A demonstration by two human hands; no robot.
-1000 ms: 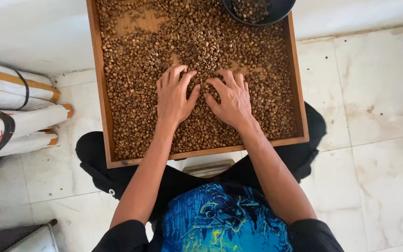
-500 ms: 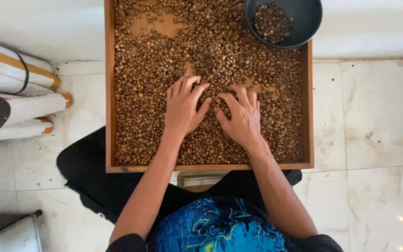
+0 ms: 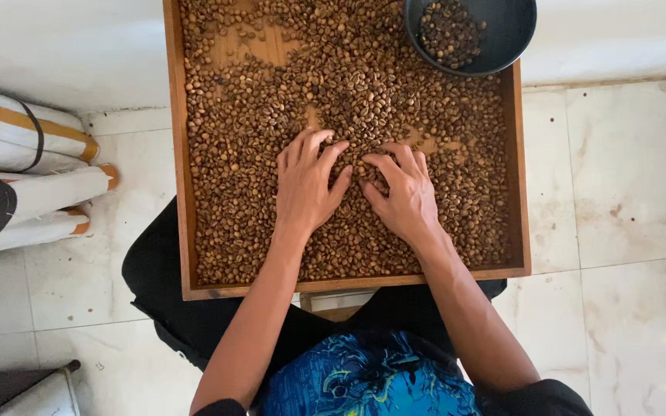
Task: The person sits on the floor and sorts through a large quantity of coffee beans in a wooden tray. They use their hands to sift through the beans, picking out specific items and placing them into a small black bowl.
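- Compared with a second ago, the wooden tray [image 3: 181,192] sits more squarely in view and the dark bowl [image 3: 502,38] at its far right corner now shows almost whole; this looks mostly like the head camera tipping forward.
- Both hands have slid a little further up the tray into the middle of the coffee beans [image 3: 248,177], so the sorting is working through the central heap and not the near edge.
- The left hand [image 3: 306,189] lies palm down on the beans, fingers spread wide, gripping nothing.
- The right hand [image 3: 402,196] also rests flat, fingers loosely fanned and bent at the tips, just beside the left; whether a bean is pinched beneath them cannot be told.
- The beans cover nearly the whole tray, with bare wood showing in patches near the far left and just above the right hand.
- The bowl holds a small pile of darker beans [image 3: 449,31] and overlaps the tray's rim.
- The tray rests across the person's lap, over a tiled floor [image 3: 626,231].
- Rolled white sacks [image 3: 25,177] with orange and black bands lie to the left, well apart from the hands; nothing blocks their reach.
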